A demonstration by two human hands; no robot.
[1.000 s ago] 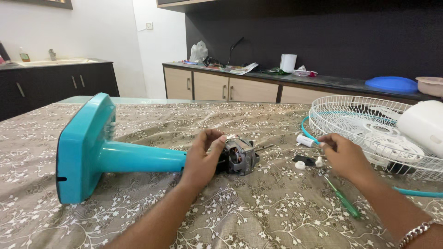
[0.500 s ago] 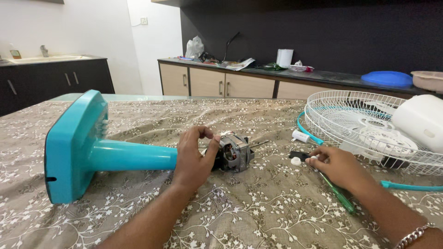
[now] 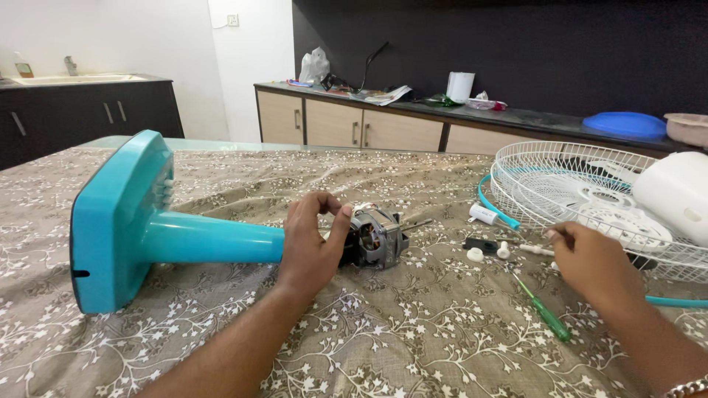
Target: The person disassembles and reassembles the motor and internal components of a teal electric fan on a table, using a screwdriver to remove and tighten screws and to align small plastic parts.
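Note:
A teal fan stand (image 3: 122,221) lies on its side on the table, its pole (image 3: 214,239) pointing right to a bare metal fan motor (image 3: 377,236). My left hand (image 3: 313,243) grips the joint where the pole meets the motor, with thumb and fingers curled over the motor's rear. My right hand (image 3: 594,262) hovers low beside the white wire grille (image 3: 560,177), fingertips pinched together; I cannot tell if something small is between them. A green-handled screwdriver (image 3: 544,315) lies just left of that hand.
Small loose parts lie between the hands: a black piece (image 3: 481,244), white caps (image 3: 476,255) and a white cylinder (image 3: 484,214). A white motor cover (image 3: 675,195) rests in the grille. A patterned cloth (image 3: 413,339) covers the table. Cluttered counters (image 3: 413,107) stand behind.
My right hand has drawn back to the right from the small parts, fingers now pinched. My left hand has stayed on the motor end. The view has shifted slightly.

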